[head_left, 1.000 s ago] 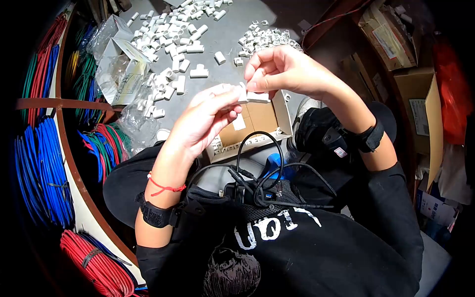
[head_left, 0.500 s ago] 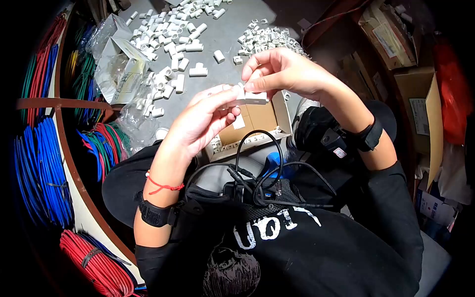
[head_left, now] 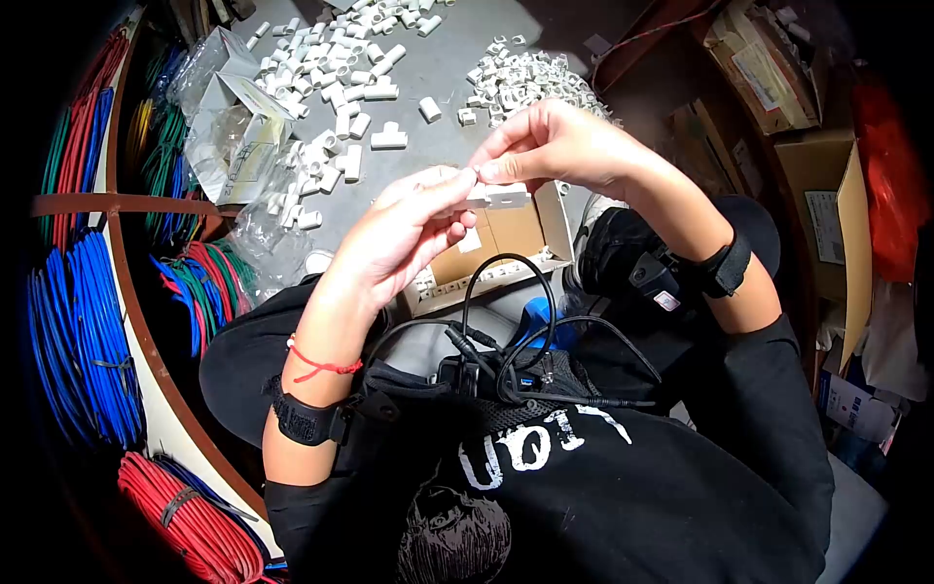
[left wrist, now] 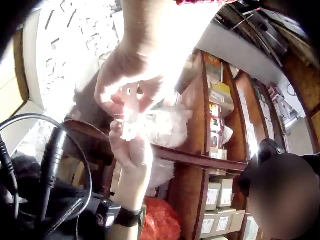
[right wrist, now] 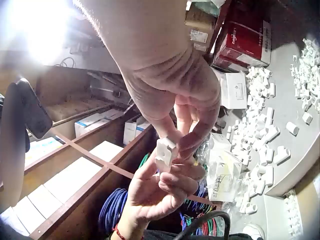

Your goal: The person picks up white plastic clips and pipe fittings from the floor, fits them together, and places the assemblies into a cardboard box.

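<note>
- holding one small white piece (head_left: 504, 199) between both hands; it sits right in the grip, at the fingertips.
- left hand (head_left: 413, 219): thumb and fingers pinch the near-left end of the piece, narrow hold.
- right hand (head_left: 569, 151): reaches over from the right, thumb and finger pinching the piece too, just beside the left fingertips.
- key relation: in the head view the piece's long axis runs roughly sideways, out from the left fingertips toward the person's right and under the right hand. both hands touch it, neither nearer.
- glare in the left wrist view; cannot tell if it is one part or several joined.
- below the grip: open cardboard box (head_left: 556, 224), small white parts (head_left: 452, 289) lined along its wall on the body side.
- from grip toward body: black cable (head_left: 511, 256) looping up.
- ahead of grip, slightly right: heap of small white clips (head_left: 530, 83) on the floor.
- ahead and left: scattered white tee fittings (head_left: 389, 137).
- farther left: white carton (head_left: 233, 175), blue cable coil (head_left: 73, 331).
- farther right: brown carton (head_left: 856, 263), red bag (head_left: 887, 175).
</note>
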